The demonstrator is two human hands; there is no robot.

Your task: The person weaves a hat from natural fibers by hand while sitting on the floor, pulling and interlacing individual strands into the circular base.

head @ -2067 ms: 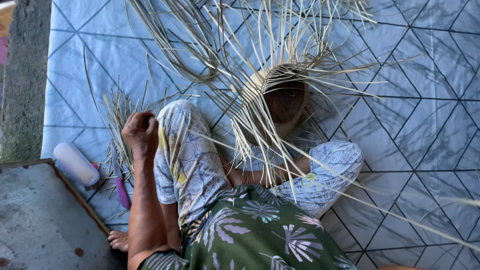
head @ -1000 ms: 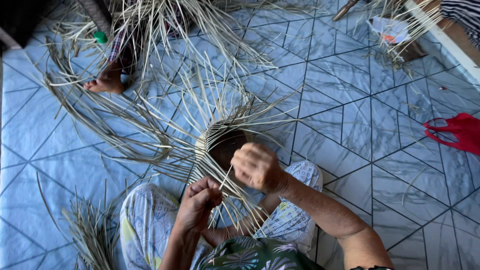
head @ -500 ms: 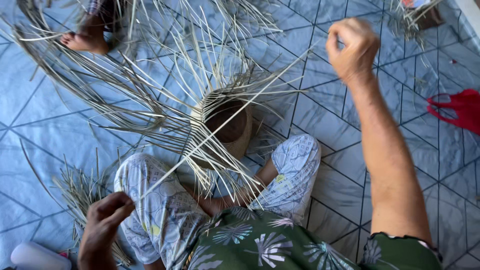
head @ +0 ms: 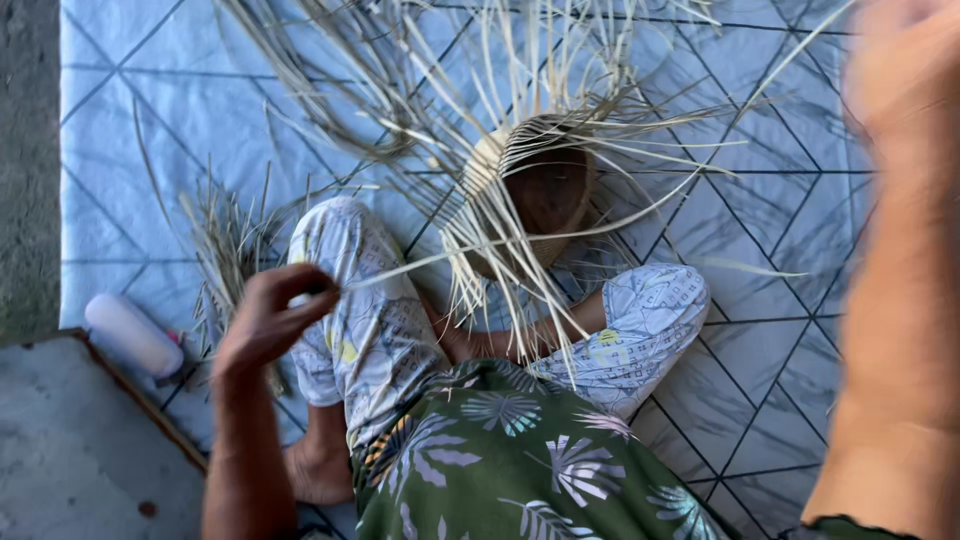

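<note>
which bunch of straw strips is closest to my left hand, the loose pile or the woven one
The loose pile on the floor, right behind your left hand. The woven piece sits farther off, beyond your knees.

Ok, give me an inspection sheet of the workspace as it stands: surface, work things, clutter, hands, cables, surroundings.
Surface: blue-white floor covering with dark triangle lines, laid flat.
Work things: half-woven straw basket over a brown mould, resting by the person's folded knees, loose strands fanning out all round; one long strand runs from it to the left hand.
Clutter: bundle of cut straw and a white cylindrical bottle at the covering's left edge.
Hands: left hand pinched on the strand above the left knee; right hand raised near the camera, blurred, grip unclear.
Cables: nothing seen.
Surroundings: bare concrete on the left.
</note>
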